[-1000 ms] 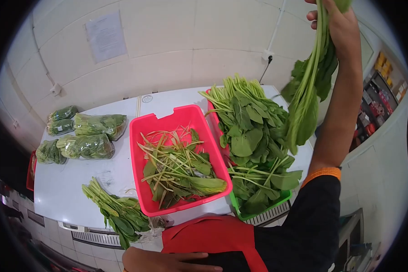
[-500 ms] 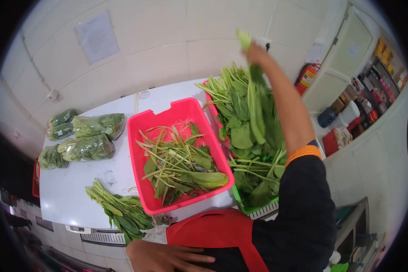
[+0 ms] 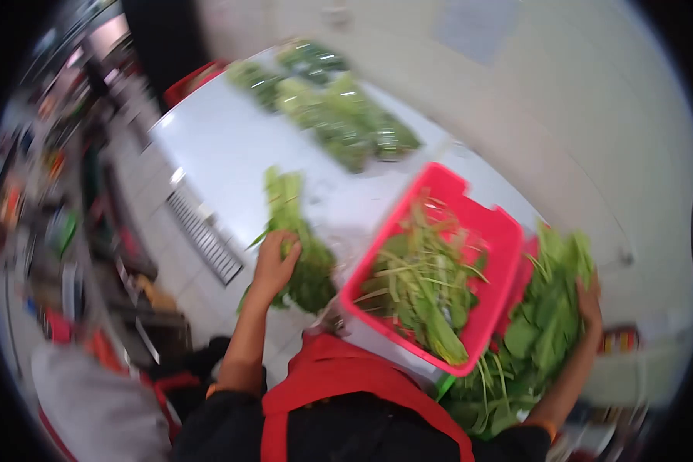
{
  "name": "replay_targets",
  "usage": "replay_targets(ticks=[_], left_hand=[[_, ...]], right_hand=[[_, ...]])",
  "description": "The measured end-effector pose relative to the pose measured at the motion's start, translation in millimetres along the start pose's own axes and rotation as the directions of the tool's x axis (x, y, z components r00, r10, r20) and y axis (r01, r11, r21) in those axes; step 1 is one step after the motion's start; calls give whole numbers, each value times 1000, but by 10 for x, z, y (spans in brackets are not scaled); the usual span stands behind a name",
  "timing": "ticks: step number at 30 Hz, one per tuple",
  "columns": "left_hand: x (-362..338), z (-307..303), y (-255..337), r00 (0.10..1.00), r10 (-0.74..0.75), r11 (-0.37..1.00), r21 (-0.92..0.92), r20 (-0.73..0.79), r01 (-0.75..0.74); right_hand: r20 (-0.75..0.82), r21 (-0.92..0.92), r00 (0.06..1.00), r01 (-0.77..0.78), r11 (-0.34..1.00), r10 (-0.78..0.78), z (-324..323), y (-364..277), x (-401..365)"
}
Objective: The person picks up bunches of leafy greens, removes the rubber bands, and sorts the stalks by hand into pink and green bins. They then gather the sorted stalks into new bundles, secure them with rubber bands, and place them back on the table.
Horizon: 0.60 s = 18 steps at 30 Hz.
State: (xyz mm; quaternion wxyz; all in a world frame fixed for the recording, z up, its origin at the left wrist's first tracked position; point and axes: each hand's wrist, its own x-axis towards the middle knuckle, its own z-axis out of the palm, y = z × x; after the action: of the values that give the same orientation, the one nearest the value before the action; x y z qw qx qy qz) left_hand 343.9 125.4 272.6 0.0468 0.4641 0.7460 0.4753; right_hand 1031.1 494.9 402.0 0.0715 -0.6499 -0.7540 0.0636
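Observation:
The picture is blurred and tilted. My left hand (image 3: 274, 262) curls over a bunch of leafy greens (image 3: 294, 231) lying near the white table's (image 3: 223, 146) front edge. My right hand (image 3: 590, 302) rests at the far side of a heap of loose leafy greens (image 3: 543, 331) piled in a green crate (image 3: 443, 383). Leaves hide its fingers, so its grip is unclear. Between my hands stands a pink tub (image 3: 408, 209) holding stems and trimmed leaves.
Several bagged bundles of greens (image 3: 346, 123) lie at the far side of the table, by the tiled wall. A red container (image 3: 196, 77) sits beyond the table's left end. Shelves and clutter fill the blurred left side.
The view has swung and tilted sharply. My right hand came down from overhead onto the heap of greens. My left hand rose from my lap to the bunch on the table.

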Motion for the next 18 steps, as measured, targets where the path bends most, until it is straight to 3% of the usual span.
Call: replay_targets(ticks=[1,2,3,5,8,11,13,14,16,18], left_hand=[[-63,15,-258,987,-141,986,77,-73,146],[-133,77,-507,962,-248,943,199,-111,266],[-206,173,-831,936,-345,906,233,-75,352],[-191,223,-845,886,-463,832,325,-38,449],[27,296,-796,800,-598,750,322,-45,578],[359,332,-919,758,-630,719,244,-167,651],[653,297,-1112,720,-691,672,312,-62,672],[762,263,-1196,693,-721,646,350,-10,678],[907,205,-1346,728,-672,713,388,140,584],[1042,250,-1571,756,-610,782,334,239,526]], right_hand=[[132,-92,991,29,995,-16,-139,-93,-239],[289,-179,952,-49,983,100,-318,-412,-534],[336,-191,941,20,981,46,-307,-396,-717],[225,-252,958,-119,960,178,-324,-758,-1149],[-163,-137,966,-223,965,200,-180,-758,-1647],[-443,113,894,-16,993,64,-192,-637,-2091],[-501,351,826,-79,933,258,-237,-547,-2369],[-541,322,783,-143,936,306,-275,-604,-2526],[-624,277,676,-277,920,392,-430,-1147,-2909],[-739,246,609,-155,957,289,-296,-813,-3088]])
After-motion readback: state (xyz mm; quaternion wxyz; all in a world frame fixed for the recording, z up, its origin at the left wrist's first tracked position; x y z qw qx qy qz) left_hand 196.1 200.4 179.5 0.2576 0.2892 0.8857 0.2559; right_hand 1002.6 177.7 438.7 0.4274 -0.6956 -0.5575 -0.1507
